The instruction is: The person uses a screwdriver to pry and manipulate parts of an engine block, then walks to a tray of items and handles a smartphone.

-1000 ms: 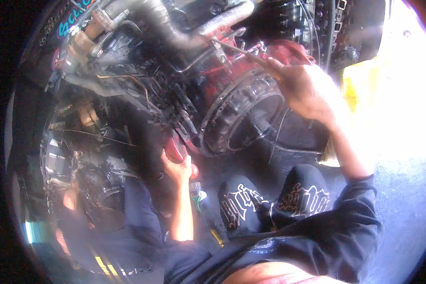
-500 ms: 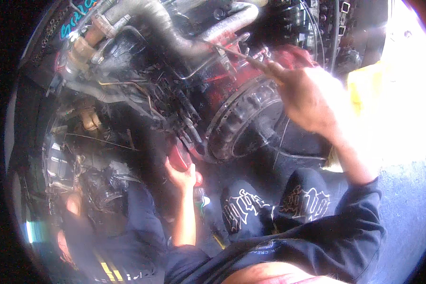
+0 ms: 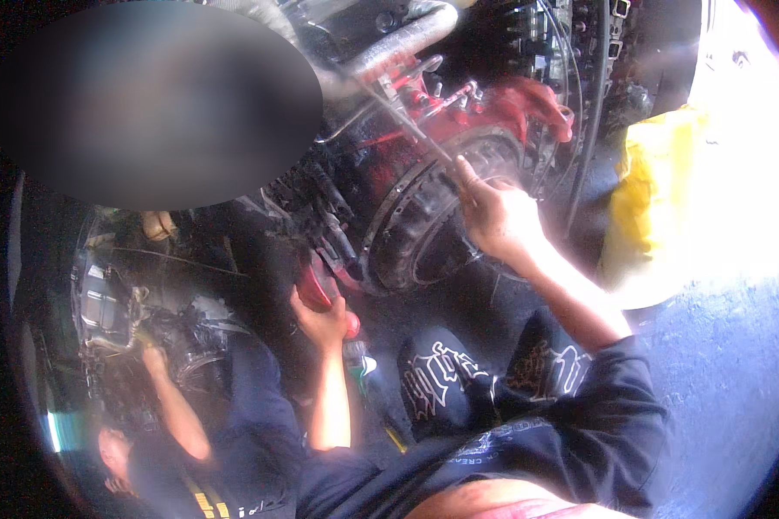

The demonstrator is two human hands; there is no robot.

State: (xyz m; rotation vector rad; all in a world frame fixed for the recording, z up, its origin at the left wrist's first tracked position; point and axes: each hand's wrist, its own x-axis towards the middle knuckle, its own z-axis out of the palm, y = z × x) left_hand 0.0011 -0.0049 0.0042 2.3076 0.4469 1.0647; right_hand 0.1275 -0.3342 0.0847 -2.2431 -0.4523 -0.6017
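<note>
A large engine with a dirty red housing (image 3: 459, 130) and a round, dark clutch-like ring (image 3: 398, 233) stands before me. My right hand (image 3: 504, 221) is closed around the near end of a long, thin metal rod (image 3: 417, 131). The rod slants up and left across the red housing; its kind and far tip are not clear. Lower left, my left hand (image 3: 322, 324) grips a red, flat-sided part (image 3: 317, 278) beside the lower edge of the ring. Whether that part is fixed to the engine cannot be seen. A rounded red end (image 3: 352, 324) shows beside my wrist.
Another person's arm (image 3: 182, 411) reaches over metal parts at lower left. A yellow bag-like thing (image 3: 653, 186) stands on the right, beside the bluish floor (image 3: 710, 363). A bottle (image 3: 365, 368) is near my left forearm. A dark blur covers the upper left.
My right hand has moved down and left with the rod, baring more of the red housing. My left hand stays on the red part. The other person's arm has come into view over the parts.
</note>
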